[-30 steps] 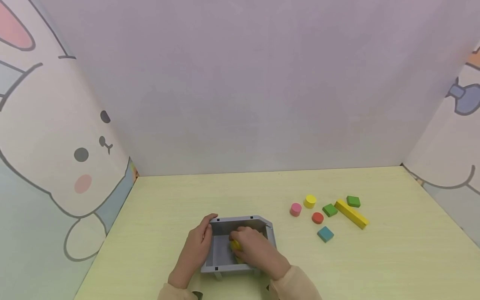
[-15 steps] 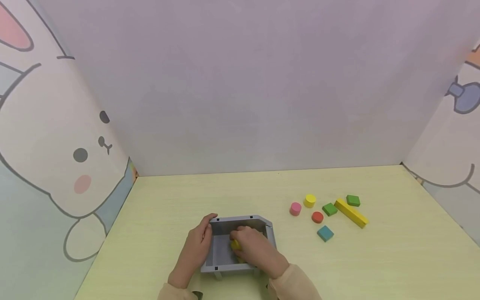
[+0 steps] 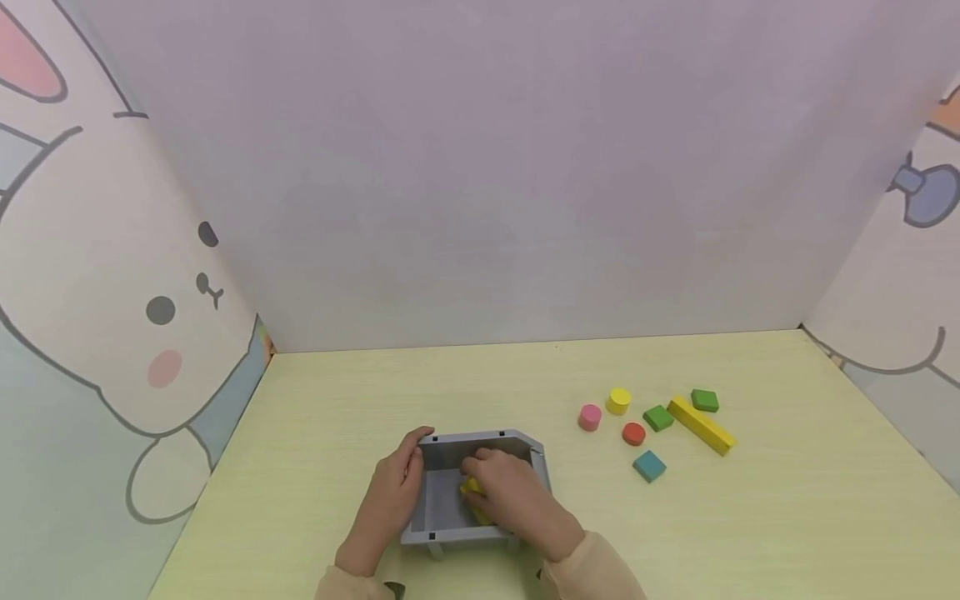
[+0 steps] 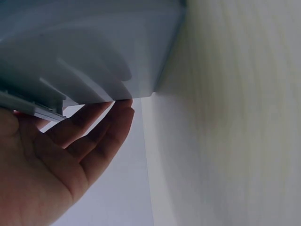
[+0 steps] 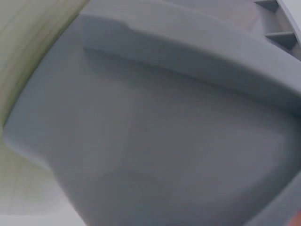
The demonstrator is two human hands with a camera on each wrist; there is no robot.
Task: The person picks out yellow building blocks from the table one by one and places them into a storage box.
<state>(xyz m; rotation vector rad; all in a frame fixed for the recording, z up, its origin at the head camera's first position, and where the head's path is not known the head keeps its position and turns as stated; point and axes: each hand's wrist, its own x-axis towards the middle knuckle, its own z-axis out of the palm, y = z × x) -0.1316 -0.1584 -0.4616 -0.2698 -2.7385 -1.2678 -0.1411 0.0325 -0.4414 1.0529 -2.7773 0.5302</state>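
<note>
In the head view, a grey open-topped plastic bin sits at the table's near middle. My left hand holds its left wall, thumb at the rim. In the left wrist view, the fingers reach along the bin's outer wall. My right hand is down inside the bin, curled fingers pinching a yellow block. More yellow shows just below it; whether it is the same block I cannot tell. The right wrist view is mostly filled by the bin's grey wall.
Right of the bin lie a pink cylinder, a yellow cylinder, a red disc, a teal block, two green blocks and a long yellow bar. A pale back wall rises behind the table.
The yellow block has turned slightly in my right fingers, which have shifted a little inside the bin. My left hand and the bin stay where they were.
</note>
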